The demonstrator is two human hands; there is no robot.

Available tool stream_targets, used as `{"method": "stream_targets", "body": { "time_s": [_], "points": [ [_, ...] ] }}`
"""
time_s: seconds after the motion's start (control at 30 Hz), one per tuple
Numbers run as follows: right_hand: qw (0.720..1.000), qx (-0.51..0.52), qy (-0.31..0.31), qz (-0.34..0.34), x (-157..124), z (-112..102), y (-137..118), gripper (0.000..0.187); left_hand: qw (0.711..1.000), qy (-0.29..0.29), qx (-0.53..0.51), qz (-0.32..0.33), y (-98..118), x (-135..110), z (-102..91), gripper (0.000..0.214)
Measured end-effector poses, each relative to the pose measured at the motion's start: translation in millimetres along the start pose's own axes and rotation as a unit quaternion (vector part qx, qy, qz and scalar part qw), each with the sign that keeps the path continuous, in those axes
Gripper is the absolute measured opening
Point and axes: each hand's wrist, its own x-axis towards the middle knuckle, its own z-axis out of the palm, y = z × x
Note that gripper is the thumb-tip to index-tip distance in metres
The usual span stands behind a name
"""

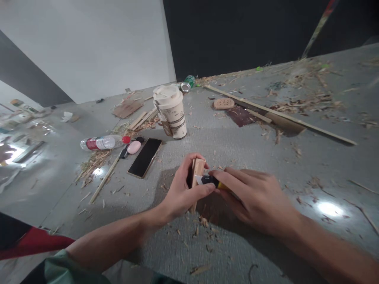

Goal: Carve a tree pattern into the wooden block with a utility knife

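Note:
My left hand [182, 191] is closed round a small upright piece of wood [197, 169], holding it on the grey floor. My right hand [254, 197] is closed on a utility knife [210, 180] with a black and yellow body. The knife's tip rests against the side of the wood, just above my left thumb. Wood shavings [204, 227] lie on the floor below both hands.
A lidded paper cup [171, 112] stands behind the hands. Left of it lie a dark phone [145, 157], a pink oval object [134, 147] and a plastic bottle [103, 142]. A long wooden strip [281, 115], a round wooden disc [224, 103] and a can [187, 84] lie further back.

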Motion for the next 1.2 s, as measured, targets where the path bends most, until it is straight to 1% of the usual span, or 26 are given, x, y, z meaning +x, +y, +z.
{"method": "stream_targets", "body": {
  "time_s": [0.13,0.27,0.33,0.43,0.6,0.77,0.83,1.0,1.1,1.2],
  "points": [
    [0.999,-0.03,0.021,0.006,1.1,0.5,-4.9,0.025,1.0,0.007,0.023,0.007,5.2,-1.1,0.8,0.045],
    [0.999,-0.03,0.043,0.017,1.2,0.6,-9.2,0.021,0.998,0.025,0.048,0.028,6.6,-2.7,2.9,0.038],
    [0.998,-0.021,0.045,0.025,0.6,0.6,-9.7,0.02,0.998,0.036,0.047,0.026,4.8,-2.1,3.3,0.039],
    [0.999,0.001,0.032,0.033,0.0,0.9,-6.8,0.022,0.999,0.043,0.027,0.012,0.5,0.9,2.7,0.048],
    [0.999,0.042,-0.027,0.022,-0.3,2.1,0.9,0.024,0.999,0.022,-0.027,-0.025,-4.3,4.9,0.9,0.062],
    [0.998,0.057,-0.035,0.009,-0.6,1.5,3.2,0.024,0.999,0.021,-0.03,-0.032,-5.2,6.3,1.2,0.069],
    [0.998,0.056,-0.037,0.003,-0.4,1.0,3.3,0.024,0.999,0.015,-0.031,-0.026,-6.0,6.4,0.9,0.07],
    [0.998,0.058,-0.034,-0.01,-0.1,0.7,1.2,0.024,1.0,-0.014,0.005,0.02,-6.9,3.5,-1.8,0.063],
    [0.998,0.052,-0.024,-0.015,-0.2,1.1,-0.6,0.024,0.999,-0.035,-0.004,0.024,-5.8,1.9,-2.7,0.06],
    [0.999,0.041,-0.019,-0.017,-0.4,1.4,-0.7,0.022,0.999,-0.04,0.002,0.035,-5.2,1.9,-3.3,0.056]
  ]
}}
